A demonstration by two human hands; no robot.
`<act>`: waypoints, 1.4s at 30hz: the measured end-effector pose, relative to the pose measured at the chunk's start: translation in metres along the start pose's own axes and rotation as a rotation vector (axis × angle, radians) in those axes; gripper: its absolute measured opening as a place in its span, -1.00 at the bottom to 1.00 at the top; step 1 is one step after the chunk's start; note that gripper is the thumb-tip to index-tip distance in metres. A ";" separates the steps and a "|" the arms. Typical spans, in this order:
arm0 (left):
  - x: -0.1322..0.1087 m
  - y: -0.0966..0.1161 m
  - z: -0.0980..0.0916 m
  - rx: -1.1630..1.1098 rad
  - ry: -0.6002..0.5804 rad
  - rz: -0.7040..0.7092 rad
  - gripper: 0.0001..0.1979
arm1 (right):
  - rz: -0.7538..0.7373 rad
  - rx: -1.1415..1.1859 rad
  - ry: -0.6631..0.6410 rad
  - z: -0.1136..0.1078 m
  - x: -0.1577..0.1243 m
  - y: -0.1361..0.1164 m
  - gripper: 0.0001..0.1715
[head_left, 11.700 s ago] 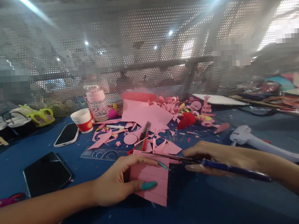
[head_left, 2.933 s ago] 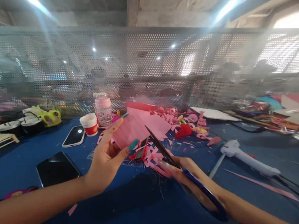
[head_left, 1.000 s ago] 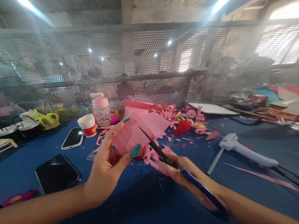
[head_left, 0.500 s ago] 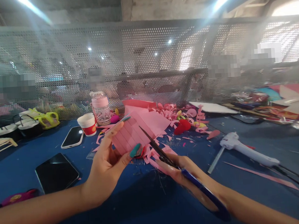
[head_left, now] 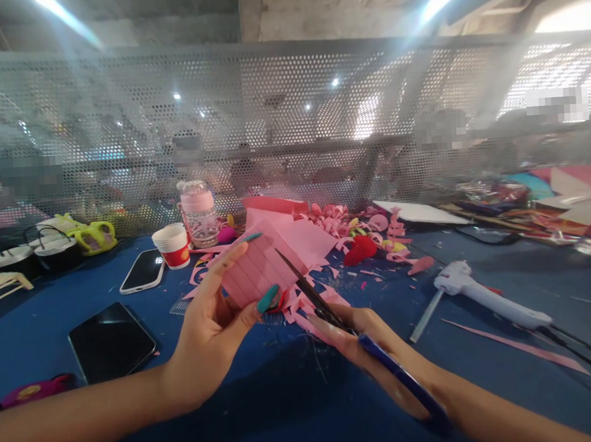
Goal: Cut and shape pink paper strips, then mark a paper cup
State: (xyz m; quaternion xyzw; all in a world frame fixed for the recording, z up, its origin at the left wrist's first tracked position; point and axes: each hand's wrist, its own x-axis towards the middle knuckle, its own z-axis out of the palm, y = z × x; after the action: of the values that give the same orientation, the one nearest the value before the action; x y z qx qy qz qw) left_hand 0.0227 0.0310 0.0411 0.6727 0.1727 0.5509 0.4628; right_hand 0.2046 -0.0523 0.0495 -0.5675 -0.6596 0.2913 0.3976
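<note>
A pink sheet with parallel lines or slits (head_left: 255, 267) is pinched between the thumb and fingers of my left hand (head_left: 214, 326), left of centre. My right hand (head_left: 368, 343) is wrapped round the blue handle of a pair of scissors (head_left: 320, 303). The dark blades point up and left, and their tip lies over or against the right part of the sheet. Whether they are cutting into it I cannot tell. Behind the sheet lie more pink paper (head_left: 311, 240) and many pink scraps (head_left: 330, 215), with a red piece (head_left: 360, 250) among them.
On the left are two phones (head_left: 113, 342) (head_left: 143, 270), stacked paper cups (head_left: 171, 245) and a pink-lidded bottle (head_left: 199, 213). A white glue gun (head_left: 495, 299) and a thin pink strip (head_left: 516, 346) lie at the right. A perforated screen (head_left: 290, 128) stands behind.
Both hands hold nearly the same pose. The scissors' handle has shifted very slightly to the left, and the pink sheet has barely moved.
</note>
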 end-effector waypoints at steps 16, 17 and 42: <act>0.000 -0.001 -0.001 0.043 -0.003 0.012 -0.43 | 0.029 -0.015 0.023 0.002 0.001 0.002 -0.44; -0.001 -0.001 -0.001 0.051 0.001 0.018 -0.45 | 0.027 -0.014 0.022 0.002 0.001 0.002 -0.45; -0.003 -0.002 -0.001 0.086 0.010 0.023 -0.48 | -0.012 0.012 -0.055 0.000 0.003 -0.002 -0.42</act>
State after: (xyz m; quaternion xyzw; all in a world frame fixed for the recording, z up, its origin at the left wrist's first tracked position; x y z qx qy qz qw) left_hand 0.0216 0.0299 0.0377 0.6910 0.1908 0.5516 0.4263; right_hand 0.2033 -0.0499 0.0521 -0.5530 -0.6720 0.3081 0.3844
